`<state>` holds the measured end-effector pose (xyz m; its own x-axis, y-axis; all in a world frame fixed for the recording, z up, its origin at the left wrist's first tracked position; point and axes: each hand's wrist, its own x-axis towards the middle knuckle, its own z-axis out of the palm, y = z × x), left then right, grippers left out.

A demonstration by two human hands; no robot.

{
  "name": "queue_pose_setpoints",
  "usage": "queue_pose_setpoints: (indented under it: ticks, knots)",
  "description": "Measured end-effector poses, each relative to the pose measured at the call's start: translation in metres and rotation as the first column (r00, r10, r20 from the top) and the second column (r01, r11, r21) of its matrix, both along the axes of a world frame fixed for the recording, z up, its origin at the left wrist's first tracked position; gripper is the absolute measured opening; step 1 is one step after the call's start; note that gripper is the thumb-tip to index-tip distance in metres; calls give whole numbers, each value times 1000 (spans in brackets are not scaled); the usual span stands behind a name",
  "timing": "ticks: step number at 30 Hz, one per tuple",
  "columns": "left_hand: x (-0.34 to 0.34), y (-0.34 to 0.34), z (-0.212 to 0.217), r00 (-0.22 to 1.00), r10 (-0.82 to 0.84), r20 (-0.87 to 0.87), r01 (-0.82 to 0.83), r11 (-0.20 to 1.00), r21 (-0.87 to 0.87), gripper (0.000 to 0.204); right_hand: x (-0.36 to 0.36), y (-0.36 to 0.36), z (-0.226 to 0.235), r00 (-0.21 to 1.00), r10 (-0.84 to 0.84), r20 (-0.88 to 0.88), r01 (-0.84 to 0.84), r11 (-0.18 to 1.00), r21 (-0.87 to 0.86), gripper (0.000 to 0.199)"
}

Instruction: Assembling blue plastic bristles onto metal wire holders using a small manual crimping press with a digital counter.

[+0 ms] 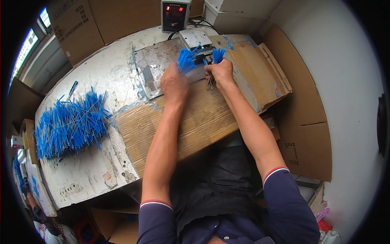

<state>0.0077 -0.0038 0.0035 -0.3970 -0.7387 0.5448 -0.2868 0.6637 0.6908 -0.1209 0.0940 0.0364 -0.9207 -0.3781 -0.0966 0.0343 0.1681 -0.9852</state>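
- Nearest, on the worn white tabletop [87,179]: a loose heap of blue wires [71,124] with metal end loops, well apart from both hands, spilling toward the left edge; likely to slide off or tangle further if nudged.
- Under the forearms: taped cardboard sheet [195,122], overhanging the tabletop edge; could shift under pressure and upset the work.
- Left hand [174,84] clenched around a fanned bundle of blue wires [187,60]; splayed tips risk slipping out of the grip or snagging the neighbouring bundle.
- Right hand [220,73] closed on a second, smaller blue bundle [218,55], metal ends hanging below the fist; may drop strands if the grip loosens.
- Just beyond: grey metal device [195,38] on a metal plate [156,67]; fingers close to it, so a pinch seems possible.
- Farthest: red-digit counter box [175,15].
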Motion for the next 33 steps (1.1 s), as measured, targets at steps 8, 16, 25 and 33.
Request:
queue_pose_setpoints:
  ticks: [8, 16, 25, 33]
  knots:
    - [0, 0, -1, 1000, 14, -13, -14, 1000, 11, 24, 5, -4, 7, 999, -28, 17, 27, 999, 45, 17]
    - [-1, 4, 1, 995, -102, -4, 102, 995, -22, 30, 5, 3, 2, 992, -51, 111, 69, 984, -166, 20]
    - [0, 5, 4, 979, -155, 129, 157, 987, -11, 32, 3, 23, -5, 966, 74, 249, 30, 920, -391, 15]
    - [-1, 6, 7, 975, -166, 150, 166, 986, 13, 32, -2, 32, -12, 958, 20, 285, 117, 882, -457, 19]
